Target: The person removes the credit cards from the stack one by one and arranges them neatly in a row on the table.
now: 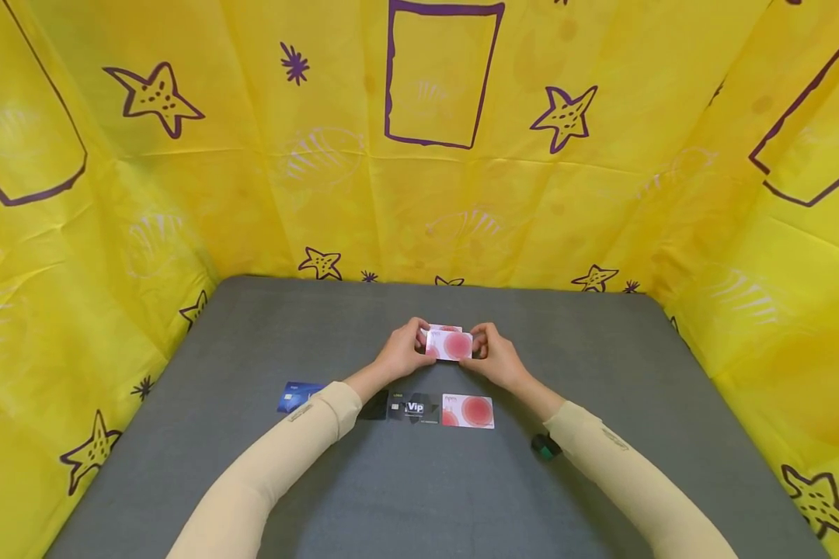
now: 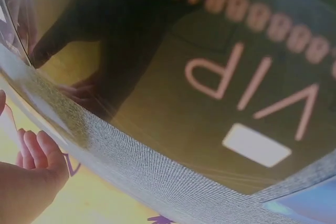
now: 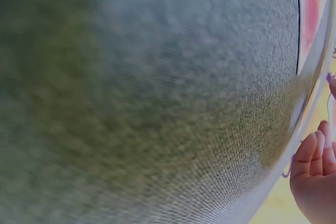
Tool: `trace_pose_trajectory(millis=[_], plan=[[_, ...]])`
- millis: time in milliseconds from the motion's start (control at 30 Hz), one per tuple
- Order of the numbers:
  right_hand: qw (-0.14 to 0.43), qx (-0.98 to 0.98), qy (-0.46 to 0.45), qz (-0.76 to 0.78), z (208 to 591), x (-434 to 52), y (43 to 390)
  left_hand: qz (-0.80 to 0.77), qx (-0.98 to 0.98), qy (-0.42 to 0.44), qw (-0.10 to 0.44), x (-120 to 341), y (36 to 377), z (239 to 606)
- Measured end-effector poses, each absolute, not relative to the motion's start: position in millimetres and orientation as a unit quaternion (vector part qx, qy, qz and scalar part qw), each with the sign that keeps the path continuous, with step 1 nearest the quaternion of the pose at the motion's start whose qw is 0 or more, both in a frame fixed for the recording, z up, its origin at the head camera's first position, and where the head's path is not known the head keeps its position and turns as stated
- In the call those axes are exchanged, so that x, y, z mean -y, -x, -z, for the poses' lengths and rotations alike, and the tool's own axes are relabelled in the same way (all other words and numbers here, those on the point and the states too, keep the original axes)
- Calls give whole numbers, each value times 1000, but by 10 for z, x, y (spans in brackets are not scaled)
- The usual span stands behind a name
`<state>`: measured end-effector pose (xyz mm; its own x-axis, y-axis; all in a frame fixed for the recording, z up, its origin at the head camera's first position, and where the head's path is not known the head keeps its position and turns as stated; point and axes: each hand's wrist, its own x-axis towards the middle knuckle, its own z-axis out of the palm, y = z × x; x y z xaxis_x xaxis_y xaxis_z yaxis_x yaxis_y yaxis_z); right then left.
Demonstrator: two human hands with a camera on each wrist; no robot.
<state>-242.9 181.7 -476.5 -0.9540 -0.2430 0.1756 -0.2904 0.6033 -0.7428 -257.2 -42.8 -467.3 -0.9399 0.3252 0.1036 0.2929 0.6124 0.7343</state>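
Observation:
In the head view both hands hold a white card with pink circles (image 1: 450, 345) above the table. My left hand (image 1: 400, 348) pinches its left edge, and my right hand (image 1: 496, 355) pinches its right edge. Behind the upper edge shows a strip of another pink and white card (image 1: 447, 328); whether it is held too, I cannot tell. Nearer me lie a blue card (image 1: 299, 396), a black Vip card (image 1: 414, 407) and a matching pink-circle card (image 1: 468, 411). A dark card (image 2: 210, 108) with VIP lettering fills much of the left wrist view; the left forearm partly covers it in the head view.
A grey cloth-covered table (image 1: 566, 334) lies under the hands. Yellow patterned curtains (image 1: 363, 194) enclose its back and sides. Beside the right sleeve is a small black and green object (image 1: 545, 447), partly hidden.

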Motion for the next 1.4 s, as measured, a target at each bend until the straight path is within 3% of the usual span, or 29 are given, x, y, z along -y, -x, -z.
trace_pose_trajectory(millis=[1400], plan=[[-23,890,-150,-429,4780,-2028,1888,-421,-874,-242,24,430,2090,4689]])
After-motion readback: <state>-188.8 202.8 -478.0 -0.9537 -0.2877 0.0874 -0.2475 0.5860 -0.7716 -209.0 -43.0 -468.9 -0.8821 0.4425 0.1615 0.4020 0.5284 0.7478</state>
